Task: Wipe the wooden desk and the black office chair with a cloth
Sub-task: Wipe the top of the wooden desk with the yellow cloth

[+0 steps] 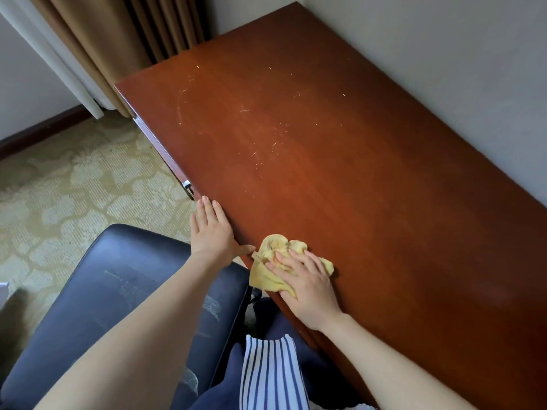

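Note:
A reddish-brown wooden desk (pixel 340 149) runs from near right to far middle, its top marked with pale scratches. A crumpled yellow cloth (pixel 275 247) lies at the desk's near front edge. My right hand (pixel 307 282) presses flat on the cloth with straight fingers. My left hand (pixel 211 232) rests flat against the desk's front edge, fingers straight, thumb on the top. The black office chair (pixel 112 294) stands at lower left under my left forearm, its worn seat scuffed.
A grey wall (pixel 444 69) borders the desk's far side. Brown curtains (pixel 124 39) hang beyond the desk's far end. Patterned beige carpet (pixel 74 179) covers the floor at left. A metal drawer handle (pixel 187 186) sticks out below the desk edge.

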A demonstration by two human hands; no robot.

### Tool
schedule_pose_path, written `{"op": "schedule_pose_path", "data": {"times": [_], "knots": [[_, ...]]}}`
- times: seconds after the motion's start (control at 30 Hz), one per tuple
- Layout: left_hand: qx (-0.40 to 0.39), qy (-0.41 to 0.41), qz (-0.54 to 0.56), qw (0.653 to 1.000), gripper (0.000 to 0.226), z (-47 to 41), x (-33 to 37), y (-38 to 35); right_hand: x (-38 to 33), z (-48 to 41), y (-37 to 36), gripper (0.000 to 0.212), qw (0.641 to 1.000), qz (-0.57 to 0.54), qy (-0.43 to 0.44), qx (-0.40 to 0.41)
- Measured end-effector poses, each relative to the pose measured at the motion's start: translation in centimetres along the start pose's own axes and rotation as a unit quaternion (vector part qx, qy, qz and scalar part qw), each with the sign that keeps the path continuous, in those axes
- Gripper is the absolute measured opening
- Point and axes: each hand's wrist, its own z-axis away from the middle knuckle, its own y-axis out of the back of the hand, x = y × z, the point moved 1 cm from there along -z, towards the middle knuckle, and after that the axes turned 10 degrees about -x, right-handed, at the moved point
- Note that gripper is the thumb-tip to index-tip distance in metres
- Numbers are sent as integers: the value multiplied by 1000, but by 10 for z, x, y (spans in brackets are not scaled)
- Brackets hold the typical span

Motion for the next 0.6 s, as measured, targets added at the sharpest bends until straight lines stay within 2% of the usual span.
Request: {"op": "schedule_pose_path", "data": {"times": [0.1, 0.17, 0.33, 0.47, 0.6], "knots": [[5, 0, 16, 1000, 128, 0, -1, -2, 21, 23, 3, 55, 998, 40, 38, -33], [12, -3, 22, 1000, 129, 0, -1, -2, 44, 36, 12, 60, 998, 48, 30, -38], [16, -4, 13, 1000, 129, 2, 0, -4, 104, 39, 48, 72, 994, 51, -95, -28], [11, -1, 13, 1000, 128, 3, 1, -4, 131, -2, 78, 61, 982, 62, -177, -21], [7, 13, -2, 1000, 129, 0, 2, -3, 139, -56, 100, 52, 975, 61, -212, -7]]}}
